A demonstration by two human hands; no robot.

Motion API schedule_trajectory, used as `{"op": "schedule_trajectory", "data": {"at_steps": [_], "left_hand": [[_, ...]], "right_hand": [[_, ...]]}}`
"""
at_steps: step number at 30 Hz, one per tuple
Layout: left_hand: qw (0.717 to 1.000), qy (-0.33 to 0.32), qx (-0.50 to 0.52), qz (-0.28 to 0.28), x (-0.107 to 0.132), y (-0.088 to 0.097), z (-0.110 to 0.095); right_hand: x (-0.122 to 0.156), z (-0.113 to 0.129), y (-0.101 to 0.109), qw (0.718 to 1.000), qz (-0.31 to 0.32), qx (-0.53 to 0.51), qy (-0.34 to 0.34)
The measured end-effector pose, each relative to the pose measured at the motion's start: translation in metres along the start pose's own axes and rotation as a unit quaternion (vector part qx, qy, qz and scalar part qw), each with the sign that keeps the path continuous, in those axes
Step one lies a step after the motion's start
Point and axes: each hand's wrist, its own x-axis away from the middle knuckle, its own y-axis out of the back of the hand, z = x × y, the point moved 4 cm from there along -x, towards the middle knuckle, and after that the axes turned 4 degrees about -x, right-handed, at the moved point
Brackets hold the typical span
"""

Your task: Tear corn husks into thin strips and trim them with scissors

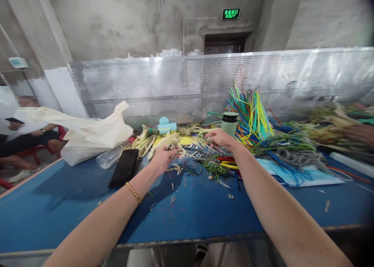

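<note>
My left hand [163, 158] is closed around a bunch of pale, shredded scraps [175, 145] that look like dried corn husk. To its right, my right hand [218, 138] has its fingers curled together over the same litter of scraps; what is in them is too small to make out. Between and below the hands lie loose pale bits [178, 168] and a tangle of green cord [215, 169]. Tools with red and yellow handles [229, 165] rest just under my right wrist. A green tumbler with a black lid [229, 123] stands behind that hand.
On the left are a black phone [124, 167], a clear plastic bottle [109, 158] and a white bag [93, 142]. Colourful strips [254, 115], coiled cords [289, 154] and blue masks [309, 175] lie right. A perforated metal screen [163, 84] closes the back. Another person's hand [359, 134] shows far right.
</note>
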Motion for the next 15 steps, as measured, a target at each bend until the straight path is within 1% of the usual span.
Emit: {"op": "schedule_trajectory", "data": {"at_steps": [3,5,6,8,9,10,11,12,13,14,15], "left_hand": [[1.0,0.008,0.002,-0.008,0.001,0.0,0.0],[1.0,0.007,0.004,-0.005,0.001,0.0,-0.001],[1.0,0.006,0.005,-0.004,0.002,0.0,-0.001],[1.0,0.007,0.007,-0.003,0.002,0.0,-0.002],[1.0,0.009,0.008,-0.005,0.002,0.001,-0.002],[1.0,0.011,0.008,-0.006,0.003,0.001,-0.002],[1.0,0.012,0.01,-0.007,0.003,0.001,-0.003],[1.0,0.012,0.011,-0.005,0.002,0.002,-0.003],[1.0,0.01,0.011,0.0,0.002,0.002,-0.003],[1.0,0.007,0.012,0.006,0.002,0.001,-0.003],[1.0,0.006,0.012,0.012,0.002,0.001,-0.003]], "right_hand": [[0.0,-0.001,-0.003,1.0,0.003,0.012,0.01],[0.003,0.003,-0.009,0.999,0.02,0.025,0.022],[0.006,0.006,-0.013,0.998,0.039,0.032,0.026],[0.012,0.014,-0.021,0.994,0.098,0.029,0.037],[0.015,0.019,-0.022,0.991,0.124,0.013,0.046],[0.017,0.024,-0.018,0.989,0.137,-0.016,0.057],[0.018,0.029,-0.01,0.987,0.128,-0.059,0.072],[0.019,0.034,0.004,0.985,0.093,-0.117,0.089],[0.019,0.037,0.022,0.976,0.028,-0.19,0.106],[0.019,0.038,0.043,0.951,-0.051,-0.279,0.124],[0.021,0.037,0.064,0.907,-0.131,-0.372,0.149]]}}
